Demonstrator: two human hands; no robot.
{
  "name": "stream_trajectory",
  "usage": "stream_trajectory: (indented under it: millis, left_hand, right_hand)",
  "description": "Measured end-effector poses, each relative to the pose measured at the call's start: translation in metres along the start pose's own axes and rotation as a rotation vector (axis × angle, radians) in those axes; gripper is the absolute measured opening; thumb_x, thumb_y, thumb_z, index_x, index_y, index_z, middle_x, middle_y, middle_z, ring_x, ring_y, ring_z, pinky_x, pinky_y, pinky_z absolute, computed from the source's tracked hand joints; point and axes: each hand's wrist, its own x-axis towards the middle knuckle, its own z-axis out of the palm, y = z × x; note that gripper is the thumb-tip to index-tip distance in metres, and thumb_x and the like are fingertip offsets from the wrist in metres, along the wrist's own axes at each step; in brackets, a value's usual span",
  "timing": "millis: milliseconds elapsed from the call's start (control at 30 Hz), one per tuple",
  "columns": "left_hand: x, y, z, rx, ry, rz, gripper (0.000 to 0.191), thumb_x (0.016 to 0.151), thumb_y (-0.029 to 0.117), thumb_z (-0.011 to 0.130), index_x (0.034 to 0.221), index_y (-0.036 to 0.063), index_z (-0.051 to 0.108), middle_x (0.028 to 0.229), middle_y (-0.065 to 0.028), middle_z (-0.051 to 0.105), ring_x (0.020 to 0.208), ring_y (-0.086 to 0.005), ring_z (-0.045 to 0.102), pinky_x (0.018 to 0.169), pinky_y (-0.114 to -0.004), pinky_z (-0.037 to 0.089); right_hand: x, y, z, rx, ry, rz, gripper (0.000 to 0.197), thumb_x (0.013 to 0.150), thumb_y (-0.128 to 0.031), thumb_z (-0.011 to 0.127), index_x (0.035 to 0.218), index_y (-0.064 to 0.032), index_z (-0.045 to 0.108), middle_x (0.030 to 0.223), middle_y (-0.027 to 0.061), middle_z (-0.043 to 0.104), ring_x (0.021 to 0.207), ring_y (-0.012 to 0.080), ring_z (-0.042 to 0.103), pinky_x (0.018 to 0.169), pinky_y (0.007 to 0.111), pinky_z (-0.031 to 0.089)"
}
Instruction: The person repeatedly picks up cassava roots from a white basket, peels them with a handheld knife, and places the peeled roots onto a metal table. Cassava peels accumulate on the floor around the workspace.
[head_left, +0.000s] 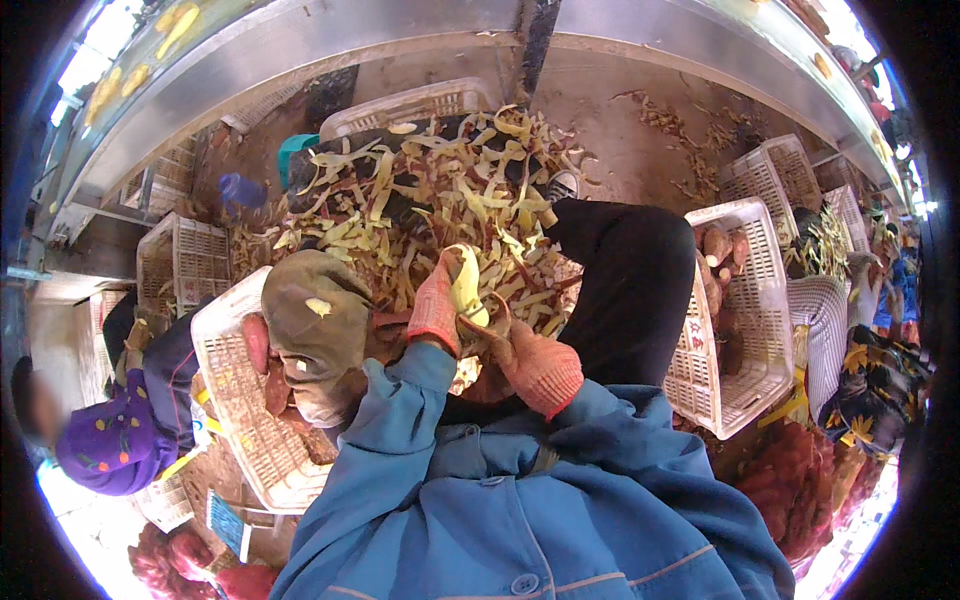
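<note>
My left hand (436, 304), in an orange knit glove, grips a pale yellow peeled sweet potato (466, 281) that points away from me. My right hand (541, 367), in a matching glove with brown-stained fingers, is curled near the tuber's lower end. It holds a small brownish tool (477, 325), apparently a peeler, partly hidden by the fingers. Beyond and beneath both hands spreads a heap of sweet potato peelings (442, 187), pale yellow strips with some reddish skin.
White plastic crates with red-skinned sweet potatoes stand left (225, 390) and right (750, 322) of my legs. A metal-sided table (420, 16) spans the far side. A person in purple (112, 442) sits at left, and others sit at right. Red sacks (787, 480) lie behind right.
</note>
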Motion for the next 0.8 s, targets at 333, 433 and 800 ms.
stream_trajectory:
  millis: [333,433,800]
  left_hand:
    - [0.043,0.015,-0.040,-0.393,-0.210,-0.096,0.044,0.090,0.046,0.044,0.117,0.0119,0.053,0.107,-0.0001,0.060,0.089,-0.0172,0.059,0.075,-0.033,0.050]
    - [0.057,0.000,-0.044,-0.379,-0.220,-0.039,0.044,0.090,0.047,0.044,0.117,0.0139,0.053,0.107,0.0005,0.059,0.088,-0.0158,0.058,0.073,-0.031,0.050]
    - [0.049,0.011,-0.036,-0.325,-0.072,0.257,0.040,0.090,0.043,0.046,0.111,0.0108,0.056,0.098,-0.0044,0.060,0.082,-0.0167,0.059,0.070,-0.029,0.049]
  right_hand:
    - [0.024,-0.005,-0.006,-0.016,0.199,-0.377,0.030,0.085,-0.017,0.050,0.112,-0.0074,0.048,0.086,0.0161,0.053,0.062,0.0341,0.058,0.047,0.042,0.045]
    - [0.011,-0.008,0.014,0.230,0.173,-0.309,0.031,0.091,-0.031,0.044,0.100,-0.0036,0.054,0.076,0.0206,0.055,0.070,0.0372,0.056,0.061,0.042,0.047]
    - [0.001,0.001,0.027,0.032,0.263,-0.607,0.027,0.092,-0.010,0.042,0.116,0.0008,0.050,0.095,0.0186,0.055,0.080,0.0353,0.058,0.071,0.036,0.047]
